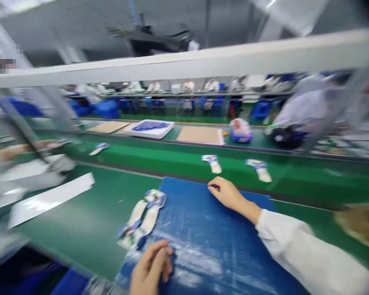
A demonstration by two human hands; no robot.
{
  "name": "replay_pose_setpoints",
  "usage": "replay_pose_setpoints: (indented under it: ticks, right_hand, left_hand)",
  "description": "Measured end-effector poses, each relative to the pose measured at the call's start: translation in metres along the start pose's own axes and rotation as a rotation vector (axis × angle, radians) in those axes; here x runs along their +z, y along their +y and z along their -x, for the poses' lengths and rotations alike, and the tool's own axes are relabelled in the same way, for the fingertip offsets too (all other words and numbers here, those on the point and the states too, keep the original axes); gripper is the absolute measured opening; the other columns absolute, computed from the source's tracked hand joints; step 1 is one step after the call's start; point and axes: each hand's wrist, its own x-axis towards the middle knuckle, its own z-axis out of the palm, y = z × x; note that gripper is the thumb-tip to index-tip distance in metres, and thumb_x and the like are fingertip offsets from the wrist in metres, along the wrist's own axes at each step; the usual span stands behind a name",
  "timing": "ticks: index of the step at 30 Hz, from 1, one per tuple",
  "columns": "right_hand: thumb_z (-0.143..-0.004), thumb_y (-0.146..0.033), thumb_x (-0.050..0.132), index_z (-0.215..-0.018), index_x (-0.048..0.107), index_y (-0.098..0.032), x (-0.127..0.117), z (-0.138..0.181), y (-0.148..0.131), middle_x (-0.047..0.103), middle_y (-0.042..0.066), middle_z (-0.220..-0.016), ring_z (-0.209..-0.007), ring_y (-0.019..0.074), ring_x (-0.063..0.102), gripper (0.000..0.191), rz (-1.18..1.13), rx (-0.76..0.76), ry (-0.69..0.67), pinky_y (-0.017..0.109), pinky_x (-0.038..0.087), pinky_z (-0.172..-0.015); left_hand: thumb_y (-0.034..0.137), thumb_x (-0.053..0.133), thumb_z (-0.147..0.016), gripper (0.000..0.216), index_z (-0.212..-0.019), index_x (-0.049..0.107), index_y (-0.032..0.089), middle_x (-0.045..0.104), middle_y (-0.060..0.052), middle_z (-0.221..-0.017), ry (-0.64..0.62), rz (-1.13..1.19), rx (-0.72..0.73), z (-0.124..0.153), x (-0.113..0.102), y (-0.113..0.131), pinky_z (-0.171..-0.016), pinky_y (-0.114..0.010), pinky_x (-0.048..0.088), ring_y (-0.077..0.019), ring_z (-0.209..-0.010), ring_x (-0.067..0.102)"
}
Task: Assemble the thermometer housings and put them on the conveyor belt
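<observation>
My right hand (227, 194) is above the far edge of a blue mat (209, 229), its fingers curled in toward the thumb with nothing seen in them. Low in the view, my left hand (152, 266) is over the mat's near left part, fingers loosely bent and apart, holding nothing visible. Just beyond it lies a small group of white sock-shaped pieces (146, 219) with blue patterned ends, overlapping the mat's left edge. Similar pieces lie on the green belt beyond: one (213, 164) past my right hand, another (260, 170) to its right, and a third (99, 148) far left.
A white sheet (52, 198) lies on the green table at left, near another person's blurred sleeve (18, 176). Past the belt are a white tray (164, 133), cardboard (198, 134) and a blue container (241, 133). A pale beam (184, 65) crosses overhead. Several people sit behind.
</observation>
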Motion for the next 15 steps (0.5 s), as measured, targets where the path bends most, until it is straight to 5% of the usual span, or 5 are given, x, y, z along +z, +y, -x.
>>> replay_pose_setpoints:
  ticks: [8, 15]
  right_hand:
    - [-0.099, -0.021, 0.058, -0.103, 0.075, -0.021, 0.074, 0.017, -0.118, 0.074, 0.006, -0.107, -0.103, 0.0232, 0.068, 0.017, -0.095, -0.405, -0.303, 0.034, 0.049, -0.091]
    - [-0.104, -0.020, 0.048, -0.095, 0.071, -0.018, 0.093, -0.003, -0.149, 0.074, 0.007, -0.099, -0.092, 0.0224, 0.068, 0.025, 0.067, -0.406, -0.282, 0.033, 0.048, -0.081]
  left_hand:
    - [0.060, 0.073, -0.082, 0.047, -0.095, 0.073, 0.015, 0.070, -0.005, -0.078, 0.145, 0.056, 0.033, 0.019, -0.015, -0.009, -0.047, -0.023, 0.040, -0.0103, -0.051, 0.054]
    - [0.051, 0.050, -0.091, 0.041, -0.103, 0.068, 0.016, 0.070, -0.007, -0.085, 0.281, -0.236, 0.063, 0.017, -0.056, -0.008, -0.056, -0.030, 0.045, -0.0166, -0.060, 0.057]
